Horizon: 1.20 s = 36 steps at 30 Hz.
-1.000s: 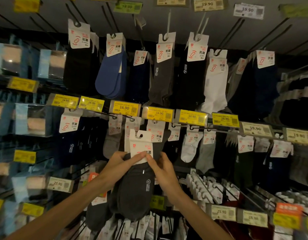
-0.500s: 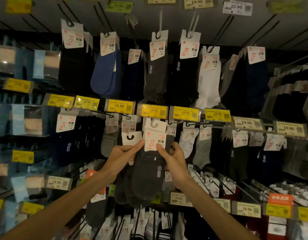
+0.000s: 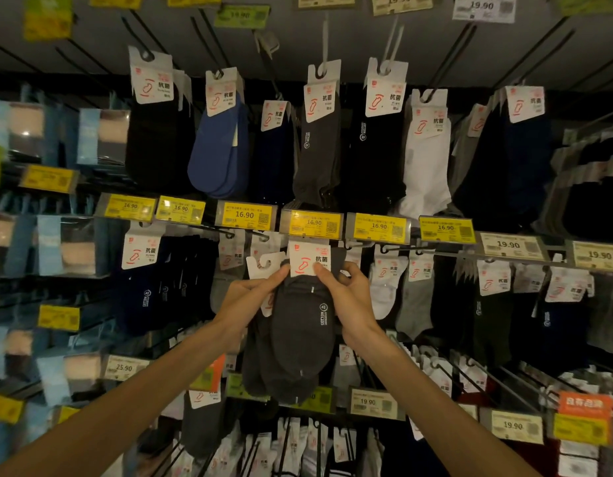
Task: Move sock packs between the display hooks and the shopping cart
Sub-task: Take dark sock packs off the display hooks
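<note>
Left hand (image 3: 250,297), right hand (image 3: 351,299) pinch sock pack (image 3: 298,333) card — lifted higher, under price tag (image 3: 313,223).

One head-worn wide-angle view; faces the sock display wall (image 3: 291,43) straight on, seemingly tilted upward; near; edges blurred, left side worst.

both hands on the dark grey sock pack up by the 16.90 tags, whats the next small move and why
Probably nudge the dark grey sock pack slightly up and inward to hang it. The left hand and right hand pinch the lower corners of its header card. The card's top sits right under a yellow price tag, and its hanging hole is hidden.
</note>
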### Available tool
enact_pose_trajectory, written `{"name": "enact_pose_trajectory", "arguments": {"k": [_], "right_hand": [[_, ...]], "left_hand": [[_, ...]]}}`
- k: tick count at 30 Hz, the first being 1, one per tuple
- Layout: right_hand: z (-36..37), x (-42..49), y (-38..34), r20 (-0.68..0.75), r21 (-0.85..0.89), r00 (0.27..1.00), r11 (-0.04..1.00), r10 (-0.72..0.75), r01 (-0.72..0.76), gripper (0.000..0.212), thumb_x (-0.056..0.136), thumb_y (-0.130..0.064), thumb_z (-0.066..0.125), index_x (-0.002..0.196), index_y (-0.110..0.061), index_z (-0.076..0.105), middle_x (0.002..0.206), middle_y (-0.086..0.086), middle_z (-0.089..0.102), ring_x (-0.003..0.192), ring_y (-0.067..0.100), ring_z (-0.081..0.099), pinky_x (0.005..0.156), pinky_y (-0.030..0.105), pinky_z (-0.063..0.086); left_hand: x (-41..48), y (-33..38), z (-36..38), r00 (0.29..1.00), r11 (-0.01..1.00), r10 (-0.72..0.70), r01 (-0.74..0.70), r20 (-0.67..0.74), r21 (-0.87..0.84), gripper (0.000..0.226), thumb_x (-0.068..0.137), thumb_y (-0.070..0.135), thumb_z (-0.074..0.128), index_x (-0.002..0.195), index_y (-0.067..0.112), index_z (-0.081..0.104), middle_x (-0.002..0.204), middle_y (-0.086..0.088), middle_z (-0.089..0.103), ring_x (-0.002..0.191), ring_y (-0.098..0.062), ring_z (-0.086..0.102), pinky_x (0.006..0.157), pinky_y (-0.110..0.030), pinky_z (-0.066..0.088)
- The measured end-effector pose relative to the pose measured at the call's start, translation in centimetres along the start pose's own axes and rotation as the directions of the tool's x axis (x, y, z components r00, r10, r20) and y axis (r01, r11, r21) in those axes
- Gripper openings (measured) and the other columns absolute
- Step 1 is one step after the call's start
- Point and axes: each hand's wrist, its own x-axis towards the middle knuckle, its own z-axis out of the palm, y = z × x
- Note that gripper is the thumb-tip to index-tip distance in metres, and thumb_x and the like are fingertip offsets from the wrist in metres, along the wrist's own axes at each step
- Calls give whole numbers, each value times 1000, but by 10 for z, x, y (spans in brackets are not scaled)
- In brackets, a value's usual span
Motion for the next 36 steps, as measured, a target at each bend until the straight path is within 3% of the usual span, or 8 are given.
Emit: {"name": "enact_pose_trajectory", "arguments": {"k": [5, 9, 14, 20, 23, 28, 30, 36], "right_hand": [[2, 12, 13, -80, -39, 997, 999, 2, -5, 25, 85, -20, 74, 103, -23, 56, 102, 4, 73, 94, 17, 71, 86, 40, 58], [0, 22, 24, -126, -119, 992, 993, -25, 10, 29, 84, -21, 76, 97, -30, 51, 97, 0, 72, 93, 17, 70, 87, 42, 58], [-5, 37, 35, -176, -216, 983, 976, -49, 10, 30, 83, -26, 77, 96, -31, 50, 96, 0, 70, 93, 17, 69, 88, 42, 57], [-3, 57, 41, -262, -279, 964, 959, -34, -42, 42, 81, -28, 78, 107, -22, 47, 104, 8, 66, 95, 23, 65, 90, 43, 55], [-4, 70, 41, -290, -373, 957, 922, -12, -101, 50, 83, -29, 76, 118, -13, 46, 116, 12, 59, 101, 25, 59, 91, 38, 53], [-6, 79, 51, -289, -495, 956, 846, 55, -198, 62, 89, -33, 69, 136, -7, 37, 135, 17, 50, 120, 35, 53, 95, 39, 48], [-7, 73, 57, -288, -552, 958, 815, 13, -177, 57, 92, -30, 66, 134, -7, 35, 136, 18, 44, 120, 36, 51, 94, 38, 45], [-15, 26, 65, -163, -382, 986, 924, -44, -22, 19, 94, -27, 62, 106, -16, 53, 100, 10, 65, 93, 24, 65, 78, 29, 53]], "left_hand": [[10, -10, 1, 999, 999, -11, 13, -36, 35, 43, 79, 49, 76, 93, 9, 80, 91, -3, 78, 94, -18, 72, 89, -31, 55], [15, -28, -9, 930, 910, 313, -235, -195, 342, 23, 86, 42, 72, 78, 23, 80, 79, 9, 75, 88, -8, 67, 79, -25, 52], [16, -33, -20, 924, 897, 337, -255, -183, 362, 8, 84, 15, 77, 82, 22, 79, 105, 2, 72, 106, -15, 62, 84, -26, 54], [18, -32, -29, 879, 835, 438, -321, -188, 447, 11, 85, 13, 75, 91, 22, 78, 113, 0, 71, 109, -15, 61, 82, -18, 49], [19, -30, -25, 888, 858, 419, -319, -188, 403, 14, 84, 12, 76, 91, 24, 78, 113, 0, 70, 108, -15, 62, 78, -16, 49], [14, -27, -19, 932, 878, 359, -318, -51, 358, 18, 85, 8, 75, 92, 24, 79, 111, 5, 72, 110, -13, 63, 96, -34, 53], [12, -24, -18, 940, 880, 340, -321, 6, 351, 22, 88, 6, 71, 96, 26, 78, 118, 6, 69, 114, -13, 61, 96, -31, 52], [-1, -17, -11, 949, 941, 289, -306, 127, 147, 56, 91, -7, 60, 128, 28, 38, 125, -2, 56, 106, -10, 62, 75, -28, 59]]}}
